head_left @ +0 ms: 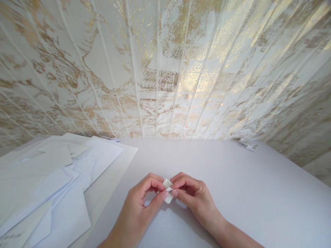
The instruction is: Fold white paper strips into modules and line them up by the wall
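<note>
A small folded white paper piece (168, 198) is held between my two hands, just above the white table. My left hand (144, 198) pinches its left side between thumb and bent fingers. On the opposite side, my right hand (192, 194) grips it the same way with thumb and index finger. The two thumbs almost meet at the middle of the paper, where a raised fold shows. Fingertips cover the paper's left and right edges, so its full shape is partly hidden.
A loose, overlapping pile of white paper sheets (59, 172) lies on the left of the table (248, 199). Small folded paper pieces (250, 147) sit at the back right corner. A wall with a gold pattern (165, 75) rises behind the table's far edge.
</note>
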`<state>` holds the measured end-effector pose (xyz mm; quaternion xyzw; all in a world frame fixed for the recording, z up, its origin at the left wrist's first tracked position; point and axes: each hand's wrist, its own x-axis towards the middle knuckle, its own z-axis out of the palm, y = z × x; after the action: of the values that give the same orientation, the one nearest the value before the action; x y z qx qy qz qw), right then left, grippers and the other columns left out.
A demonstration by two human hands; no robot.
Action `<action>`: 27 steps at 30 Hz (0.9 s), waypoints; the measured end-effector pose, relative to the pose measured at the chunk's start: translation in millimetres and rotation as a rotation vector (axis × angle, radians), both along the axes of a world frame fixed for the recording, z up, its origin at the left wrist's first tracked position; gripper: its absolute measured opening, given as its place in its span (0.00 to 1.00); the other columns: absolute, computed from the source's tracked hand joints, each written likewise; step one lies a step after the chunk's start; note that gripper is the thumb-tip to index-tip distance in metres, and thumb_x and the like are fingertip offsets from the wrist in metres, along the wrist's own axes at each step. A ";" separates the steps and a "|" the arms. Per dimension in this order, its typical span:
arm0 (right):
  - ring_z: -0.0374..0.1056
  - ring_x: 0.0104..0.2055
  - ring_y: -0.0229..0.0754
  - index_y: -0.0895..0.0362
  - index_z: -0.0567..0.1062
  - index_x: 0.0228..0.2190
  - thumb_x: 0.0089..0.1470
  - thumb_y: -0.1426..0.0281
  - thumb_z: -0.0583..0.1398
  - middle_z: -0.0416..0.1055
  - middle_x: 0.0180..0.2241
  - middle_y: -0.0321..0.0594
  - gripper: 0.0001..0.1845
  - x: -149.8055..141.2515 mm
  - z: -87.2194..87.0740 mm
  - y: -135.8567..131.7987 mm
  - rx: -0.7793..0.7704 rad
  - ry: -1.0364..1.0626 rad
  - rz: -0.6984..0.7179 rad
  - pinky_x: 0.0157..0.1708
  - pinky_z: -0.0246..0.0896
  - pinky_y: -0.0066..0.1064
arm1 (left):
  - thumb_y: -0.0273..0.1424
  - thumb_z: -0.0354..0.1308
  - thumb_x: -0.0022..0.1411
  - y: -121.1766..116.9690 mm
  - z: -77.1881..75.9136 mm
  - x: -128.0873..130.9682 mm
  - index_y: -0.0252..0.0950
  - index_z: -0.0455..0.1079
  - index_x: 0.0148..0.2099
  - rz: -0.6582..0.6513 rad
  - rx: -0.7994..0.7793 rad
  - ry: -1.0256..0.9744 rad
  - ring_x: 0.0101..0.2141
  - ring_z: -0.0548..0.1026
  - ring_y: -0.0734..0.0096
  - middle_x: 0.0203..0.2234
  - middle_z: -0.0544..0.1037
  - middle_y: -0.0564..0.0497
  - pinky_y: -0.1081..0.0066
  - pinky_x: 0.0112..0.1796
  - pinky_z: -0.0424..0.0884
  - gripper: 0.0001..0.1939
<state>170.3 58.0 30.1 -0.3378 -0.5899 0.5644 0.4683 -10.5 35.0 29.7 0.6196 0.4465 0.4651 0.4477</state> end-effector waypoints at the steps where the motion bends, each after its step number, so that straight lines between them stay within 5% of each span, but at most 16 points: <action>1: 0.69 0.34 0.39 0.55 0.80 0.28 0.52 0.62 0.69 0.74 0.31 0.38 0.09 -0.4 0.3 0.1 -0.004 -0.001 0.004 0.37 0.63 0.30 | 0.35 0.58 0.64 0.3 1.0 0.3 0.40 0.67 0.33 -0.003 0.006 -0.004 0.40 0.73 0.71 0.35 0.73 0.55 0.74 0.43 0.66 0.07; 8: 0.66 0.30 0.36 0.56 0.71 0.27 0.50 0.59 0.70 0.71 0.27 0.35 0.16 -5.2 -1.1 -2.7 -0.097 0.055 -0.006 0.32 0.59 0.28 | 0.37 0.56 0.66 -3.0 4.6 1.8 0.40 0.64 0.32 0.007 -0.040 0.001 0.34 0.72 0.71 0.29 0.71 0.56 0.72 0.38 0.66 0.10; 16: 0.62 0.31 0.35 0.55 0.69 0.34 0.54 0.60 0.67 0.67 0.28 0.32 0.15 -5.1 -0.6 -7.5 -0.110 0.046 0.048 0.33 0.55 0.27 | 0.37 0.56 0.66 -6.4 6.5 3.4 0.44 0.60 0.45 0.018 -0.152 -0.051 0.36 0.72 0.73 0.30 0.71 0.60 0.73 0.40 0.65 0.09; 21: 0.63 0.33 0.37 0.55 0.69 0.36 0.54 0.56 0.66 0.67 0.30 0.34 0.17 -8.7 3.0 -8.8 -0.107 -0.003 0.057 0.34 0.56 0.28 | 0.36 0.59 0.64 -5.9 7.9 5.0 0.41 0.63 0.36 0.088 -0.127 -0.108 0.33 0.70 0.73 0.28 0.69 0.59 0.75 0.37 0.64 0.08; 27: 0.64 0.38 0.40 0.54 0.66 0.32 0.61 0.67 0.60 0.67 0.36 0.37 0.07 -8.2 1.3 -9.9 0.156 -0.181 -0.080 0.39 0.60 0.30 | 0.35 0.55 0.66 -7.1 11.1 7.8 0.40 0.68 0.35 0.004 -0.120 -0.052 0.37 0.73 0.69 0.33 0.74 0.55 0.73 0.41 0.65 0.07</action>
<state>162.1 48.1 31.4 -0.3732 -0.6579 0.4649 0.4603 -2.7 27.9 40.8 0.5786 0.4629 0.4543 0.4945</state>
